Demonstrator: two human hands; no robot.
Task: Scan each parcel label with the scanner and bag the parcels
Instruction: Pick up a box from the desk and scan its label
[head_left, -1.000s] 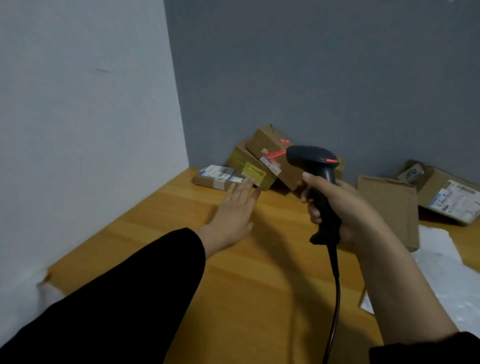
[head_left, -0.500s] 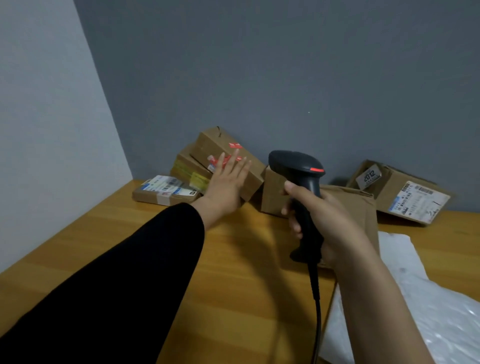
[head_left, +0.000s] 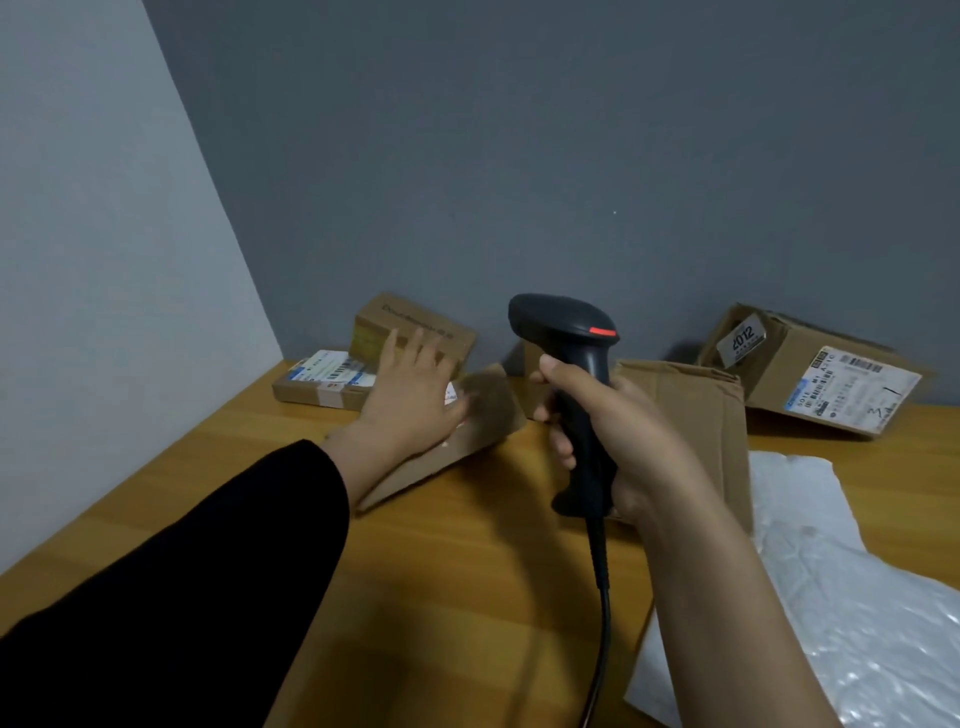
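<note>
Back left corner of the worktop (head_left: 441, 582): labelled flat parcel (head_left: 322, 382) lying flat, with a small brown box (head_left: 415, 327) just behind it against the grey wall (head_left: 519, 156).

Left hand (head_left: 413, 402), in a black sleeve (head_left: 182, 597): fingers straight and spread, palm down on a brown parcel (head_left: 467, 447). The parcel is motion-blurred and I cannot tell whether its label shows.

Centre: black scanner (head_left: 571, 364) upright, with a red light (head_left: 601, 330) lit on its head. Its cable (head_left: 605, 623) runs down toward the near edge.

Right hand (head_left: 618, 436) is wrapped around the scanner's handle, index finger at the front. A flattened cardboard piece (head_left: 696, 410) lies behind it.

Back right: open box (head_left: 779, 374), white label (head_left: 852, 387) facing up.

Near right edge: white bubble bag (head_left: 857, 597) lying flat.
</note>
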